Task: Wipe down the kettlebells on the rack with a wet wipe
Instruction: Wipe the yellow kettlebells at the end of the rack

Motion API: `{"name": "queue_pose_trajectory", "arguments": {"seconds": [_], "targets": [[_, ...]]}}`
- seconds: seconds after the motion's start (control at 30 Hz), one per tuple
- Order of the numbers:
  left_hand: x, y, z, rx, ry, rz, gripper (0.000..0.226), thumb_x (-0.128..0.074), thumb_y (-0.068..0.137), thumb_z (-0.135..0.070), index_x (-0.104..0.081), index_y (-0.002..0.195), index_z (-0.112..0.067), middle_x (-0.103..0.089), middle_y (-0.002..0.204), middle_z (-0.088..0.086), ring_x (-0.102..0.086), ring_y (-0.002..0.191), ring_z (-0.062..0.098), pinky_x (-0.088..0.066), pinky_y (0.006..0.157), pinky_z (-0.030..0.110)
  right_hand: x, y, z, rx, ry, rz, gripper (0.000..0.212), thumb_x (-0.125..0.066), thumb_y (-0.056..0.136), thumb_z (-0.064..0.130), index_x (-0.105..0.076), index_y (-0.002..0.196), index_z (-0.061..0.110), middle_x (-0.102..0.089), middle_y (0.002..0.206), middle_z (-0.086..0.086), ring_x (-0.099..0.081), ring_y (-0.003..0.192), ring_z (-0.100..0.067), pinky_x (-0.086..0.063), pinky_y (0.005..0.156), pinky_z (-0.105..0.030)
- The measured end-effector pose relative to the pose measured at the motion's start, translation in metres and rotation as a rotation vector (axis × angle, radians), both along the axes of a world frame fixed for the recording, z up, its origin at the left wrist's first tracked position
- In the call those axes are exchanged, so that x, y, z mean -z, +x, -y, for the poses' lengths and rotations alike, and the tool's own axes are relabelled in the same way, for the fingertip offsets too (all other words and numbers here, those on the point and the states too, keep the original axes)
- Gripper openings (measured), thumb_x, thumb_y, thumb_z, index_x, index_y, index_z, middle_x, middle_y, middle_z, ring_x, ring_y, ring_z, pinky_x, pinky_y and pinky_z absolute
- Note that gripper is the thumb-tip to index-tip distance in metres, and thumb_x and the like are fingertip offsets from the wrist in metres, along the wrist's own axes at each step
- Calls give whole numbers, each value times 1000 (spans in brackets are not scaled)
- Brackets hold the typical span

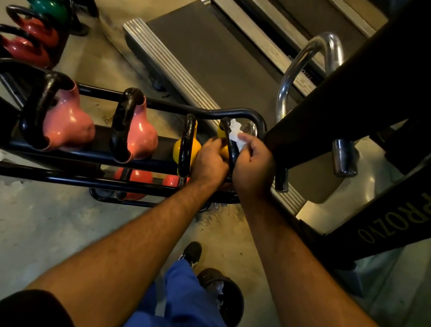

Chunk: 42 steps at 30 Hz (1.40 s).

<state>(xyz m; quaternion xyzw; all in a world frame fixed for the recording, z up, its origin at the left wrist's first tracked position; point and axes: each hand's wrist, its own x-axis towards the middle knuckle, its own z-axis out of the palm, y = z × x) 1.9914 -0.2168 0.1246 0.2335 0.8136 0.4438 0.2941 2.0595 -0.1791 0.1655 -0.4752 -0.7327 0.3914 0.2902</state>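
The rack [162,105]'s top tier carries four kettlebells, two pink and two yellow, with two red ones showing on the tier beneath. The rightmost yellow kettlebell [223,134] sits at the rack's right end, hard against the curved end bar, with a treadmill frame [350,102] close beyond and open floor on the rack's near side. Both arms reach forward: the left hand [210,163] curls round that kettlebell's body while the right hand [254,164] pinches a white wet wipe [235,133] against its black handle.
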Motion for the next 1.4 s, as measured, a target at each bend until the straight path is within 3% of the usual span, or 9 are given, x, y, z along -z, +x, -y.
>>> {"name": "queue_pose_trajectory", "arguments": {"seconds": [0.1, 0.23, 0.37, 0.57, 0.77, 0.9, 1.1, 1.17, 1.4], "targets": [[-1, 4, 6, -34, 67, 137, 37, -58, 96, -11, -59, 130, -26, -64, 99, -12, -60, 90, 2, -48, 70, 8, 1, -1, -3, -38, 54, 0, 34, -47, 96, 0, -72, 117, 10, -72, 119, -4, -66, 113, -16, -55, 98, -34], [6, 2, 5, -66, 169, 343, 38, -57, 93, -15, -62, 130, -17, -71, 111, 4, -69, 98, 20, -59, 85, 40, -1, -13, -13, -92, 38, 26, 38, -46, 92, -7, -73, 114, 7, -69, 126, -5, -58, 123, -11, -38, 101, -7], [-7, 2, 2, -297, 373, 821, 37, -43, 100, -12, -62, 131, -16, -72, 77, 4, -66, 55, 11, -50, 46, 19, -7, -28, -18, -37, -82, 27, 37, -46, 94, -4, -73, 115, 10, -70, 121, -3, -61, 115, -10, -47, 102, -22], [-10, 2, 1, -348, 541, 1052, 37, -42, 100, -8, -61, 132, -7, -73, 87, 7, -73, 70, 13, -59, 59, 24, -3, -57, -46, 101, -437, 9, 26, -53, 92, 6, -77, 99, 16, -73, 107, -9, -69, 102, -24, -56, 97, -43], [2, 1, 6, -317, 469, 931, 32, -47, 100, -15, -67, 126, -16, -75, 98, 4, -72, 87, 10, -57, 71, 22, -9, -42, -38, -180, -268, 204, 33, -43, 104, 16, -65, 128, 11, -66, 125, -8, -59, 117, -21, -46, 102, -32], [5, 1, 5, -296, 442, 868, 29, -43, 100, -9, -68, 115, -8, -75, 85, -1, -70, 83, 9, -53, 73, 22, -5, -47, -47, -363, -57, 445, 34, -39, 108, 24, -65, 121, 7, -55, 142, -11, -45, 136, -25, -34, 106, -31], [6, 9, 20, -115, 355, 515, 31, -51, 100, -7, -62, 129, -9, -72, 102, -1, -65, 89, 1, -54, 73, 21, 4, -22, -28, -438, 251, 516, 38, -46, 104, 28, -58, 134, 7, -56, 139, -10, -50, 131, -24, -39, 108, -34], [10, 9, 21, -148, 357, 584, 27, -50, 102, -16, -66, 124, -18, -74, 93, -6, -69, 88, 2, -54, 64, 18, 7, -13, -23, -459, 323, 506, 40, -46, 102, 29, -60, 133, 6, -56, 140, -11, -50, 132, -25, -40, 110, -38], [11, 10, 14, -120, 337, 309, 35, -50, 94, -16, -61, 126, -8, -71, 103, 4, -69, 93, 8, -54, 77, 22, -4, -36, -43, -361, 133, 514, 24, -54, 100, 29, -68, 109, 11, -65, 109, -4, -61, 101, -18, -48, 87, -32]]}}
